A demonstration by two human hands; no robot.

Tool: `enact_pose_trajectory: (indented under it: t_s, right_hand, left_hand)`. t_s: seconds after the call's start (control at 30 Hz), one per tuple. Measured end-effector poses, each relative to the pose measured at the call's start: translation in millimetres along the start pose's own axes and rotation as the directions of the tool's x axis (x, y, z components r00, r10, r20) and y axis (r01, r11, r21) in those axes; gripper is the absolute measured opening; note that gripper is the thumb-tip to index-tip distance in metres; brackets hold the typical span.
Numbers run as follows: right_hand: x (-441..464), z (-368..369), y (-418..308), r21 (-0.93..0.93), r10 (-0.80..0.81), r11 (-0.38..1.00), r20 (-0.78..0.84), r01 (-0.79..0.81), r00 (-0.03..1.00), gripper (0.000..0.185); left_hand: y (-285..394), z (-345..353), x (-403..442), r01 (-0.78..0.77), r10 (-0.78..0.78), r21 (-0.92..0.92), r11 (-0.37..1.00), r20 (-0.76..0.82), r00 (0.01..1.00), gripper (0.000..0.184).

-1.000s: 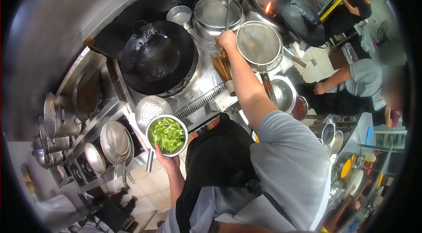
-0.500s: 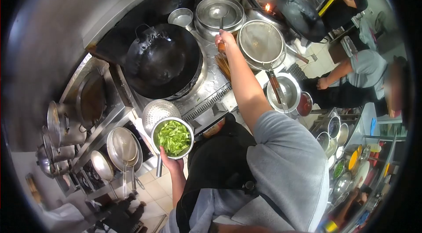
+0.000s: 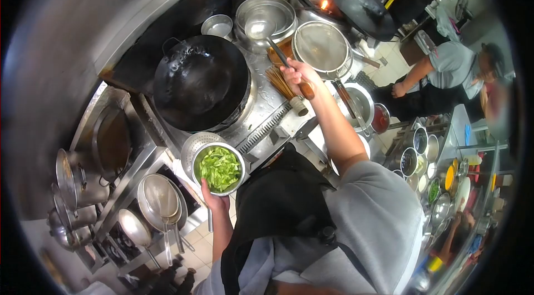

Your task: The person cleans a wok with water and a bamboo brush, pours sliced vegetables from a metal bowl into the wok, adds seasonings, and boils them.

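Note:
My left hand is closed on the lower rim of a metal bowl filled with cut green leafy vegetables. A perforated strainer lies partly hidden beneath that bowl. My right hand grips the handle of a ladle, whose wooden end sticks out below the fingers. The ladle's cup hangs over a wide metal basin. Left of the ladle sits a large black wok with a glossy inner surface. Below my right hand lies a bamboo brush.
A mesh strainer rests right of the basin. Farther back, a flame burns beside a second wok. Other people stand on the right, near several ingredient containers. Strainers and pans hang at lower left.
My right hand has drawn back toward my body with the ladle, and its handle now slants. The bowl of greens stays in my left hand, nearly unmoved. The view has shifted slightly.

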State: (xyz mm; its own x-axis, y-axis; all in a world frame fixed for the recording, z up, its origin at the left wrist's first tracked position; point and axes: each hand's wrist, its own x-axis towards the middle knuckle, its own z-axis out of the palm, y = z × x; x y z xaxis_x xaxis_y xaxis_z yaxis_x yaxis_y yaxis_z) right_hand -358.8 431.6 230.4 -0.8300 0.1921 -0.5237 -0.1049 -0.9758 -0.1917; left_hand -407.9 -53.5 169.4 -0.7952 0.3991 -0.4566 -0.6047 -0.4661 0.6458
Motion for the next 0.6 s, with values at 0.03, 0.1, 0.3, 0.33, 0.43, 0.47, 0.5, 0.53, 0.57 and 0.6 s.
enact_pose_trajectory:
  t_s: [0.03,0.1,0.3,0.33,0.43,0.47,0.5,0.53,0.57,0.6]
  right_hand:
    - [-10,-2,6,-0.052,-0.013,0.999,-0.037,0.011,0.999,0.032]
    - [-24,-11,14,-0.143,-0.022,0.990,-0.067,0.012,0.998,0.033]
    - [-45,-31,49,-0.704,-0.276,0.708,-0.201,0.057,0.940,0.037]
    - [-46,-34,53,-0.795,-0.349,0.604,-0.193,0.063,0.917,0.040]
    - [-42,-46,57,-0.923,-0.469,0.384,-0.170,0.026,0.867,0.041]
    - [-37,-50,57,-0.923,-0.466,0.384,-0.172,0.024,0.868,0.041]
    - [-31,-52,57,-0.995,-0.624,0.100,-0.055,0.010,0.779,0.041]
    - [-26,-55,58,-0.981,-0.726,-0.188,0.107,-0.046,0.680,0.041]
    - [-18,-52,55,-0.981,-0.722,-0.189,0.107,-0.046,0.684,0.041]
    - [-6,-45,47,-0.964,-0.760,-0.267,0.196,-0.022,0.620,0.040]
  left_hand:
    - [1,1,5,0.008,-0.008,0.007,1.000,0.014,1.000,0.060]
    - [4,6,11,0.007,-0.008,0.016,1.000,0.050,0.999,0.060]
    - [4,4,30,0.016,-0.018,0.024,1.000,0.111,0.994,0.061]
    - [4,3,31,0.018,-0.020,0.023,1.000,0.109,0.994,0.061]
    - [5,11,31,0.027,-0.028,0.014,1.000,0.099,0.995,0.060]
    - [6,14,30,0.034,-0.034,0.004,0.999,0.088,0.996,0.059]
    - [5,16,30,0.040,-0.039,-0.007,0.999,0.076,0.996,0.059]
    - [4,14,31,0.039,-0.038,-0.007,0.999,0.071,0.997,0.059]
    - [1,12,32,0.031,-0.030,-0.008,0.999,0.058,0.998,0.059]
    - [0,11,32,0.023,-0.023,-0.009,1.000,0.044,0.999,0.059]
